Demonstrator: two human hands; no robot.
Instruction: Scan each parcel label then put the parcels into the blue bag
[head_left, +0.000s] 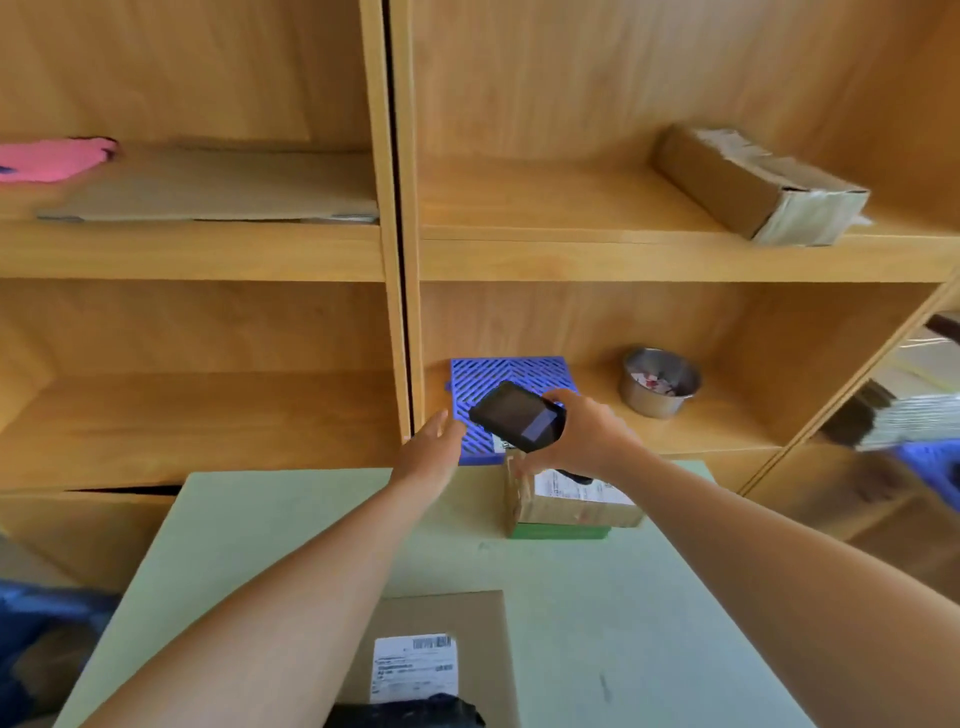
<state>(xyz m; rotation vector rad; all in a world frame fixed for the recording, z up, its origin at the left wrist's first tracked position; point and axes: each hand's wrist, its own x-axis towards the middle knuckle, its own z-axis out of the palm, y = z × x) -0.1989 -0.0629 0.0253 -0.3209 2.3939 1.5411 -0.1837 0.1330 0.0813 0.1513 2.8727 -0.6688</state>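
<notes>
My right hand (589, 439) grips a black handheld scanner (519, 415), held over the far edge of the pale green table (623, 613). Just below it a small brown parcel (569, 501) with a white label sits on a green box (558, 531). My left hand (434, 452) reaches forward with straight fingers beside the scanner and holds nothing. A flat brown parcel (447, 649) with a white barcode label lies at the near edge of the table. The blue bag (47, 639) shows at the lower left, partly out of view.
Wooden shelves stand behind the table. A blue plastic grid (511, 379) and a metal bowl (660, 382) rest on the lower right shelf. A taped box (753, 184) lies on the upper right shelf, flat cardboard (208, 189) and a pink glove (52, 158) on the upper left.
</notes>
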